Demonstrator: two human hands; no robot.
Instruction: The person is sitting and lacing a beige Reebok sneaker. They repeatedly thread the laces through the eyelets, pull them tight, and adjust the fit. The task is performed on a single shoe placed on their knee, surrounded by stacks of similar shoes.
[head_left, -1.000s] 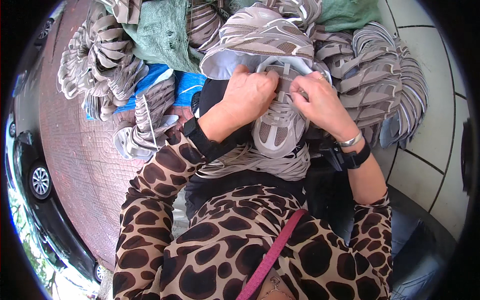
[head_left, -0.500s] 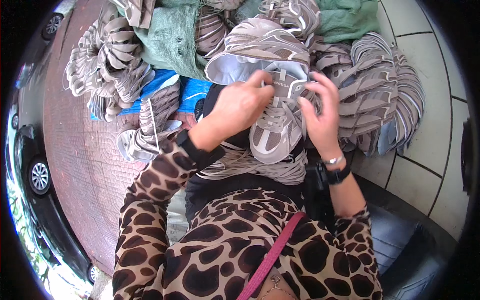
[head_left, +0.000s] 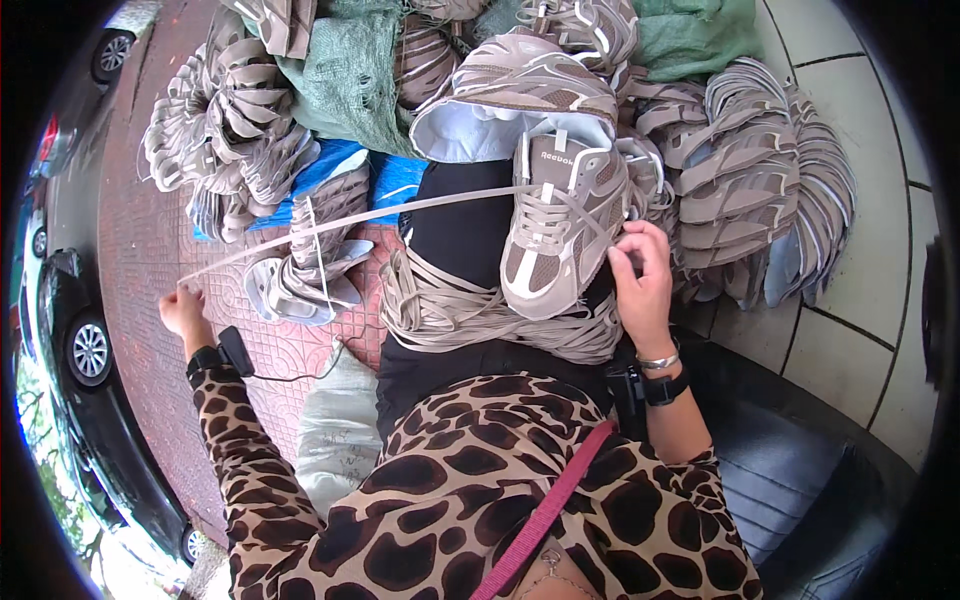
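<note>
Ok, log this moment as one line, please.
left hand: pulls beige lace taut, out left | right hand: steadies beige sneaker on lap | loose laces: beneath

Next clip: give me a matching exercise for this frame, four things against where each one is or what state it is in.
Things:
1. left hand
2. right hand
3. shoelace
4. loose laces

States:
A. heaped on the lap
B. pinching the side of the shoe
C. stretched taut out from the shoe
D. stretched far out, gripping the lace end

Pairs: 1-D, 2-B, 3-C, 4-A

Street-side shoe workshop: shoe-upper stacks (head_left: 760, 170), pavement (head_left: 150, 250), parked cars (head_left: 70, 340).
</note>
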